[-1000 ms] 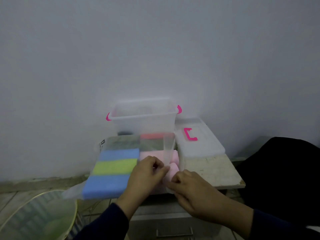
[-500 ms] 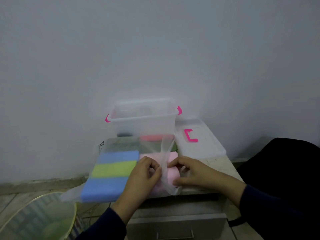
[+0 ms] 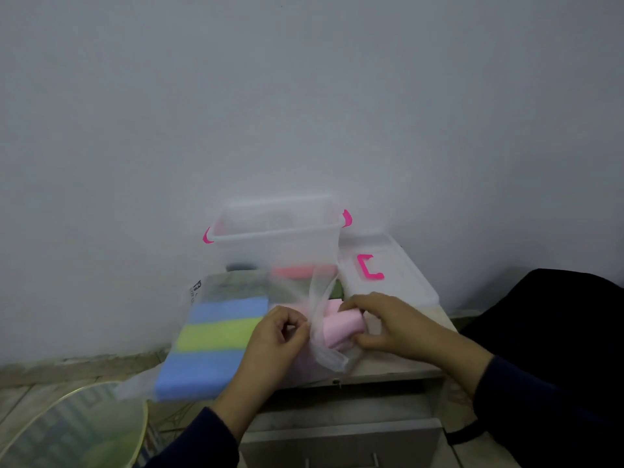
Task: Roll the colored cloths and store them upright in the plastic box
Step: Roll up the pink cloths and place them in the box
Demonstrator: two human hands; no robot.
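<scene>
left sleeve (image 3: pixel 199 444): dark navy (long) | right sleeve (image 3: pixel 526 396): dark navy

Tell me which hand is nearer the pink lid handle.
Right. The right hand sits just below the pink lid handle; the left hand is farther off, down and to its left, pinching the plastic bag.

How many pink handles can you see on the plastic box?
2. One pink handle sticks out at the left end of the plastic box; the other at its right end. A third pink piece sits on the lid beside the box.
</scene>
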